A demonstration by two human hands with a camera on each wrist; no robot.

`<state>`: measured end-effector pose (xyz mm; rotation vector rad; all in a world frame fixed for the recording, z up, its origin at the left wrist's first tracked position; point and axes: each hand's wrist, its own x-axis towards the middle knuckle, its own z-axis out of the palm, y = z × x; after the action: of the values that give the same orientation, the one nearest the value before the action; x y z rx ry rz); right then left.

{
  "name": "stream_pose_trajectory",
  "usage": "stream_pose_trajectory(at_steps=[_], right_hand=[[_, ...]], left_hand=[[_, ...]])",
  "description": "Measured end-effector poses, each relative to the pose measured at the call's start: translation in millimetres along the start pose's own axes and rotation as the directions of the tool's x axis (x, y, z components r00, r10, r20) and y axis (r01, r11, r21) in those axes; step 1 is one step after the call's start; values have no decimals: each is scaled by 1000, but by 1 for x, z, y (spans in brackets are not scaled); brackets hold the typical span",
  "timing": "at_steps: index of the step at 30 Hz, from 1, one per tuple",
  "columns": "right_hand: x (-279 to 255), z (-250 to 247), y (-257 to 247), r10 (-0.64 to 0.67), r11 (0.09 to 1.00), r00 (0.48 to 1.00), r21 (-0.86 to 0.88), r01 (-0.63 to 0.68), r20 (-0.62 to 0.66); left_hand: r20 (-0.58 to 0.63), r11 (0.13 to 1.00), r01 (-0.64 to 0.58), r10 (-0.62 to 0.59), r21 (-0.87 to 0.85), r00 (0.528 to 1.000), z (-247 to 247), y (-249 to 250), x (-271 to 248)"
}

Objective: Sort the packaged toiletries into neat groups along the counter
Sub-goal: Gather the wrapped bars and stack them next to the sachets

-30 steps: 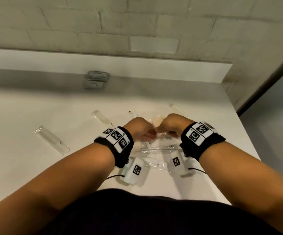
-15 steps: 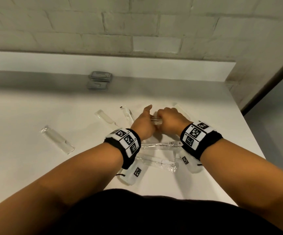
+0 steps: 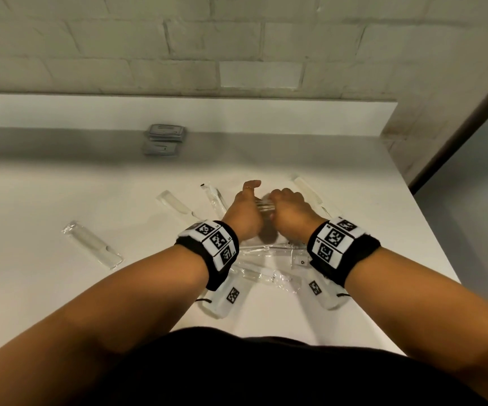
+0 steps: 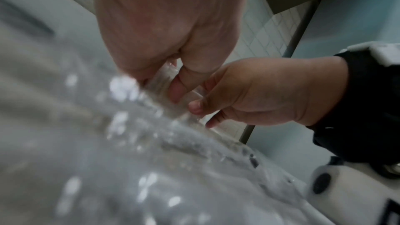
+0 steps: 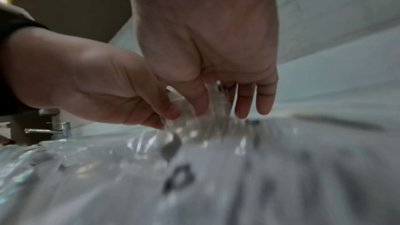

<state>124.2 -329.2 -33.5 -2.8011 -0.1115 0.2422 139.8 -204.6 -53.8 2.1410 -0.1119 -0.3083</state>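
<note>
Both hands have pushed forward from the near pile, left hand [image 3: 244, 213] and right hand [image 3: 288, 212] together pinching one clear packet [image 3: 263, 205] above the desk [image 3: 46, 288], a group starting beyond the pile.

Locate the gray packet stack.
In the head view, the gray packet stack sits at the counter's back edge against the wall, left of center, well beyond both hands and the clear packets.

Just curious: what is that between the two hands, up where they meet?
A clear plastic packet bridges the left hand and right hand; both pinch it. The head view shows it, and the wrist views show it closer.
</note>
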Motion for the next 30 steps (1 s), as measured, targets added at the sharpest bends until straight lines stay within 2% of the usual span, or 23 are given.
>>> stream_pose_trajectory(at_steps=[3, 6, 8, 10, 12, 14, 16, 17, 20, 24, 27, 30], right_hand=[[1, -8, -1, -67, 991, 996, -118, 60, -58], [-5, -2, -2, -85, 965, 994, -241, 100, 74], [-3, -1, -1, -55, 969, 994, -234, 76, 98], [1, -12, -1, -10, 994, 996, -108, 19, 89], [4, -31, -1, 19, 978, 996, 204, -38, 92], [3, -47, -7, 14, 840, 993, 538, -75, 117], [1, -58, -15, -23, 725, 988, 683, -91, 156], [2, -60, -18, -35, 697, 985, 710, -98, 171], [15, -59, -25, -15, 659, 989, 745, -102, 149], [38, -50, -38, 74, 563, 991, 816, -132, 109], [65, -40, -51, 134, 506, 981, 842, -187, 138], [97, -33, -65, 190, 446, 959, 851, -276, 212]], left_hand=[[-5, 999, -44, 44, 13, 999, -4, 4, 0], [108, 993, -28, 16, 112, 994, 0, 1, -5], [103, 994, -39, 29, 99, 994, -1, 4, -5], [19, 999, -46, 46, -25, 999, -8, 8, -3], [-110, 971, -46, 21, -237, 994, -19, 13, 1], [-132, 894, -24, -39, -447, 991, -29, 20, 1], [-88, 774, 4, -78, -633, 993, -35, 26, -2], [-85, 734, 8, -90, -680, 992, -38, 28, -3], [-97, 722, 28, -131, -692, 987, -54, 27, 2], [13, 752, 122, -149, -648, 989, -81, 19, 17], [25, 797, 147, -164, -586, 986, -99, 9, 38], [-17, 863, 174, -207, -475, 978, -113, -2, 64]])
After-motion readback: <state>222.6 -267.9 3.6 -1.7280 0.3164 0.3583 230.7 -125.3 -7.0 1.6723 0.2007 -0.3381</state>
